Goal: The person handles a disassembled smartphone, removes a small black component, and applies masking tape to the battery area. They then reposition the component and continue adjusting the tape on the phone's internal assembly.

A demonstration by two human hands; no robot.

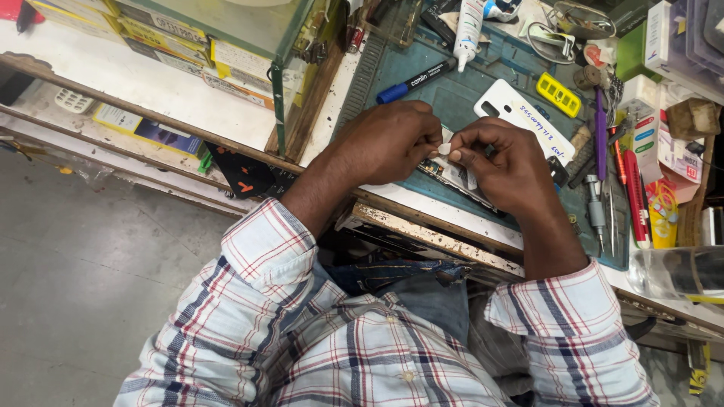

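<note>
Head view shows both hands meeting over the blue mat [452,98] on the table: the left hand [388,143] and right hand [501,162] are curled nearly closed, fingertips pinching a small white piece [444,148] between them. An opened phone [452,175] lies just beneath, at six o'clock of the piece. By my judgement a fitting or peeling step is in hand, calling next for a steady, fine pull or press.

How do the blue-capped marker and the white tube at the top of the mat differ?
The marker is black with a blue cap and slim; the white tube is thicker and tapers to a nozzle. The marker lies slanted across the green mat, cap toward the person's left; the tube lies nearly along the view's vertical, nozzle toward the person. Both lie untouched beyond the left hand and right hand, which pinch a small white piece.
</note>
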